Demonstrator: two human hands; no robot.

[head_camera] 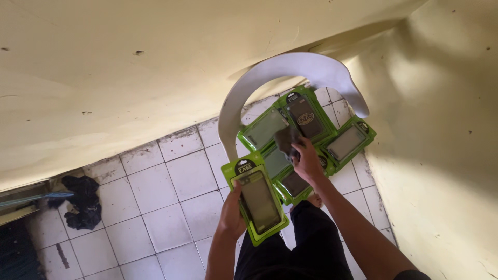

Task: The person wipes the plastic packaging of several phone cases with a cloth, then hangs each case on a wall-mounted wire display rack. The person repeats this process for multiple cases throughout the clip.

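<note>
A green phone-case package (257,199) is gripped along its left edge by the left hand (231,213), fingers closed around it. It is held above the tiled floor (171,181), in front of the person's dark-trousered legs (306,243). Its long axis runs from near right to far left, with the dark header label at the far end and the clear window facing the camera.

A small dark object (287,140) is grasped by the right hand (307,163), directly over a cluster of similar green packages (306,116) to the right. Five packages can be counted in the cluster; one more is in the left hand, making six in all.

The cluster is laid on a white plastic chair (290,67) with a curved backrest. The chair is placed in a corner between two yellowish walls (104,78). A dark cloth (83,202) is seen on the floor at far left.
</note>
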